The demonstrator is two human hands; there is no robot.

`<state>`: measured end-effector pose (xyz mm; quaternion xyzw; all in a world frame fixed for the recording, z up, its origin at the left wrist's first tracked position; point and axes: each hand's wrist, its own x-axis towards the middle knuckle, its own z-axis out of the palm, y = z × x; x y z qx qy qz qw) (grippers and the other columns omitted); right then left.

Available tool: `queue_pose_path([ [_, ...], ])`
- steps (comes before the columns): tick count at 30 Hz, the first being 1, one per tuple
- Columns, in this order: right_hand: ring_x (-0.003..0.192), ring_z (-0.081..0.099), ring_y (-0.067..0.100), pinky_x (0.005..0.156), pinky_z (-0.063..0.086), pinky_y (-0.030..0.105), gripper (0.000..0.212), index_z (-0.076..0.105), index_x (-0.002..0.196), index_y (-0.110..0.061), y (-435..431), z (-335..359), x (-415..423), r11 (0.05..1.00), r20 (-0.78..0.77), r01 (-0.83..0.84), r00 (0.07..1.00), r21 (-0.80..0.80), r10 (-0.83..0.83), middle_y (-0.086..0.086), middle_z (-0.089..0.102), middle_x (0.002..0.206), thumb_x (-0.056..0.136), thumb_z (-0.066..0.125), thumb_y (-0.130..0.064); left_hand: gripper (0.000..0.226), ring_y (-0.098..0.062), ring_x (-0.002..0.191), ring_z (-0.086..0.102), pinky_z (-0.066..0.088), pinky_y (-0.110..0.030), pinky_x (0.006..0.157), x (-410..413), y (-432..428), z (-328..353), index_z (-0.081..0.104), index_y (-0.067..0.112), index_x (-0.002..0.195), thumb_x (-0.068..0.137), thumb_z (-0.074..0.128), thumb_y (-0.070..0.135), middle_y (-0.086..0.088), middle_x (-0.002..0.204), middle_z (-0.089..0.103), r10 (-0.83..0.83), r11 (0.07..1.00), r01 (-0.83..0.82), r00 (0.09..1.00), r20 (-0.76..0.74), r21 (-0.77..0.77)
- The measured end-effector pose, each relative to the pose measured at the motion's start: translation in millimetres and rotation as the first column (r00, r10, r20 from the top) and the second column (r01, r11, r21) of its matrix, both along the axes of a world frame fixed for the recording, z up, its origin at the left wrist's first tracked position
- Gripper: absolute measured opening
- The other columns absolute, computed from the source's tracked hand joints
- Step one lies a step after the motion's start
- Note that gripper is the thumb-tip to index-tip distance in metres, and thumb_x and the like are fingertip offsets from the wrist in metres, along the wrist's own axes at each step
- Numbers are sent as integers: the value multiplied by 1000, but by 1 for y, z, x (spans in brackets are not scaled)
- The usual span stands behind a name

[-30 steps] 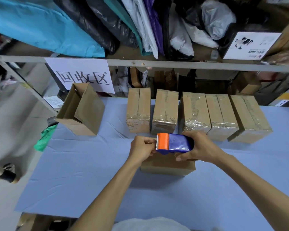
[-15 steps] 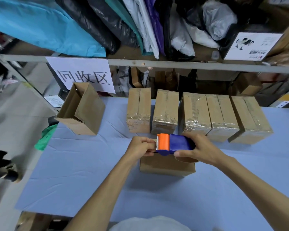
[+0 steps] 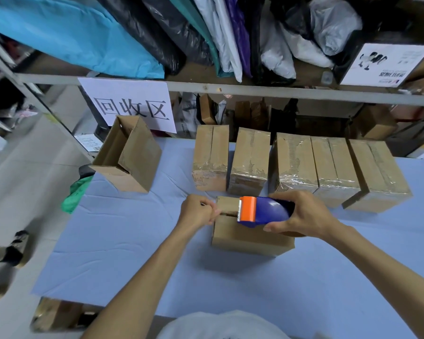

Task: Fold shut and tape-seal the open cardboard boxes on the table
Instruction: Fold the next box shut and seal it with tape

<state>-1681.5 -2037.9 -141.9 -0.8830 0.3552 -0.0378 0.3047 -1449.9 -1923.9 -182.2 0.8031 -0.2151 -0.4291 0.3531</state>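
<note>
Cardboard box (image 3: 251, 237) sits near the middle of the blue-covered counter (image 3: 132, 241), flaps folded down, centre seam visible at its left end. Tape dispenser (image 3: 264, 211), blue body with orange head and serrated edge, is held above the box top, head pointing left. Right hand (image 3: 304, 215) wraps the dispenser body, its fingers (image 3: 278, 226) curled under and around it, closed in a firm grip. Left hand (image 3: 198, 209) is at the box's left top edge, closed into a fist with its fingers pinching at the seam line; a thin strip runs from there to the dispenser head, and whether it is tape cannot be told for certain.

Behind the box, a row of five sealed boxes (image 3: 296, 165) stands side by side near the back of the counter, tops and front edges covered in glossy clear tape. The nearest of these lie just behind the right hand. Well apart to the left, an open box (image 3: 130, 155) rests tilted on its side at the counter's left edge, opening facing up and left.

A white paper sign (image 3: 130, 104) with three printed characters hangs from the shelf (image 3: 230, 88) rail behind the open box. Shelf above carries plastic bags (image 3: 206, 33) in blue, black, white and purple. A green item (image 3: 75, 194) hangs off the counter's left side.
</note>
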Motion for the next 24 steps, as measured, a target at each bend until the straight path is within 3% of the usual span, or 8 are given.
queue_pose_path([
  [5,91,63,9,73,57,30,86,59,117,-33,-3,-3,-8,1000,-49,-7,999,-16,6,-20,67,101,50,63,-87,16,-16,64,59,57,-22,60,35,14,-6,66,0,72,84,60,-10,-8,74,66,-42,998,42,999,-15,43],
  [10,94,61,9,74,56,26,85,58,120,-31,0,-9,-3,998,-77,2,997,-68,-8,-14,68,106,52,64,-81,6,-13,66,58,52,-17,56,39,8,-7,66,0,82,87,68,1,-7,73,63,-53,998,54,996,-71,15],
  [14,98,60,11,75,55,25,78,57,123,-27,2,-11,2,996,-108,17,994,-91,-27,-10,68,111,59,77,-68,8,-12,68,58,52,-20,62,39,7,-16,66,3,80,88,67,3,-5,75,64,-32,999,32,998,-59,6],
  [24,97,60,10,73,54,26,74,57,120,-31,1,-11,6,994,-167,18,985,-112,-37,-13,68,109,60,76,-70,15,-12,69,59,53,-23,68,36,10,-35,66,5,77,89,61,-2,-4,76,64,-28,1000,29,998,-63,4],
])
